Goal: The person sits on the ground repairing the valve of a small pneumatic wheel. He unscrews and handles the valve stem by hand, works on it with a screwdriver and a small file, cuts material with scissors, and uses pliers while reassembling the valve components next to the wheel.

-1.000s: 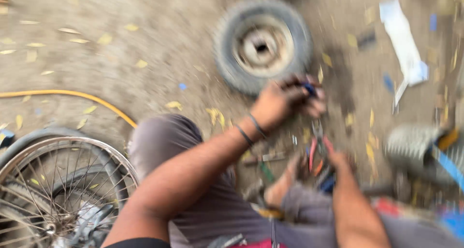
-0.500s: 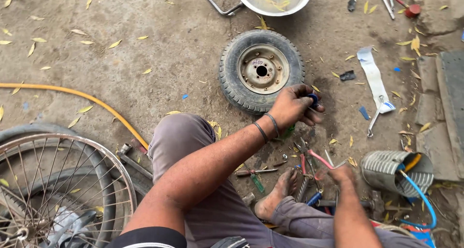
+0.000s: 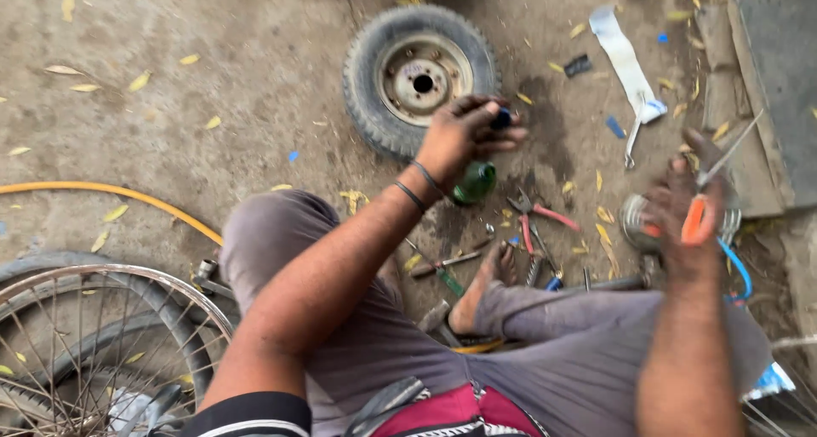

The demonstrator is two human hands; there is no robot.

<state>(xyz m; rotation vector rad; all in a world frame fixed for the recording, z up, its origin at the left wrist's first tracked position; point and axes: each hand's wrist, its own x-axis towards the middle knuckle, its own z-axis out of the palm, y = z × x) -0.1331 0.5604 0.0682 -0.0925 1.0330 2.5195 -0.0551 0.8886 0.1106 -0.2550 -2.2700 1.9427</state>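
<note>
My left hand (image 3: 466, 135) is raised over the ground, fingers pinched on a small dark blue cap (image 3: 502, 119), just above a green bottle (image 3: 474, 182). My right hand (image 3: 691, 207) is lifted at the right and grips orange-handled scissors (image 3: 708, 192), blades pointing up and right; the hand is blurred. Red-handled pliers (image 3: 538, 215) and several small tools lie on the dirt between my hands, near my bare foot (image 3: 483, 287).
A small tyre with a metal rim (image 3: 418, 76) lies ahead. A spoked bicycle wheel (image 3: 89, 343) sits at lower left, a yellow hose (image 3: 119, 194) beside it. A metal tin (image 3: 637, 222) with a blue cable, a white strip (image 3: 625, 61) and a stone slab (image 3: 774, 79) are at right.
My right hand has risen from the tools with the orange-handled scissors and moved right. My left hand stays by the tyre holding the cap. The view has tilted.
</note>
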